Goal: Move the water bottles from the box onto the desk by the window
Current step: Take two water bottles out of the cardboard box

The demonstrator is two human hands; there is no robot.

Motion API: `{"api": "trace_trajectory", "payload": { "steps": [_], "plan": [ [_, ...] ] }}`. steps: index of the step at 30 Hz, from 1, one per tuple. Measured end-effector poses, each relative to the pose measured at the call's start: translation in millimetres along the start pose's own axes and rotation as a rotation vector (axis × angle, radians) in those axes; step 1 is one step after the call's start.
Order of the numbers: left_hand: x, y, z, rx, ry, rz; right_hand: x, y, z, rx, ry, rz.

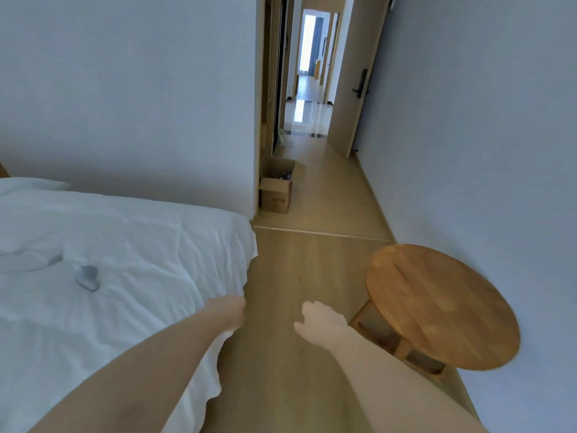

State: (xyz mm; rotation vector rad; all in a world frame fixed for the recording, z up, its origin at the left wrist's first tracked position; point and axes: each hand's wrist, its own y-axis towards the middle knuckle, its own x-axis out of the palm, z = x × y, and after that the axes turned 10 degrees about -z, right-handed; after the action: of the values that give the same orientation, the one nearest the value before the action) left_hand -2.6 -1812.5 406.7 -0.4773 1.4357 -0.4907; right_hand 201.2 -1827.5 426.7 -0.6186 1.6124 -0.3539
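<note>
Grip: left hand (229, 310) and right hand (318, 320) both empty, fingers loosely curled.
Box (278, 187): far ahead on the floor, by the wall corner.
Nearer hand: about equal.

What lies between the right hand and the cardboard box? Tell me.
Head view: only bare wood floor with a pale threshold strip across it lies between the right hand and cardboard box.

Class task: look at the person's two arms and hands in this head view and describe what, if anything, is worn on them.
Both forearms are bare right to the frame's bottom edge: no sleeves in view. The left hand and right hand wear no gloves, and no watch, bracelet or ring shows. The fingers are mostly hidden from view, so small rings cannot be ruled out.
</note>
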Motion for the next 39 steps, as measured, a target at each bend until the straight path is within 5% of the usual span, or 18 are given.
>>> {"api": "trace_trajectory", "payload": {
  "steps": [29,39],
  "plan": [
    [-357,533,16,-0.018,0.106,-0.141,-360,530,78,-0.043,-0.047,-0.026],
    [-512,745,19,0.093,0.116,-0.058,-511,731,113,0.075,-0.043,0.010]
  ]
}}
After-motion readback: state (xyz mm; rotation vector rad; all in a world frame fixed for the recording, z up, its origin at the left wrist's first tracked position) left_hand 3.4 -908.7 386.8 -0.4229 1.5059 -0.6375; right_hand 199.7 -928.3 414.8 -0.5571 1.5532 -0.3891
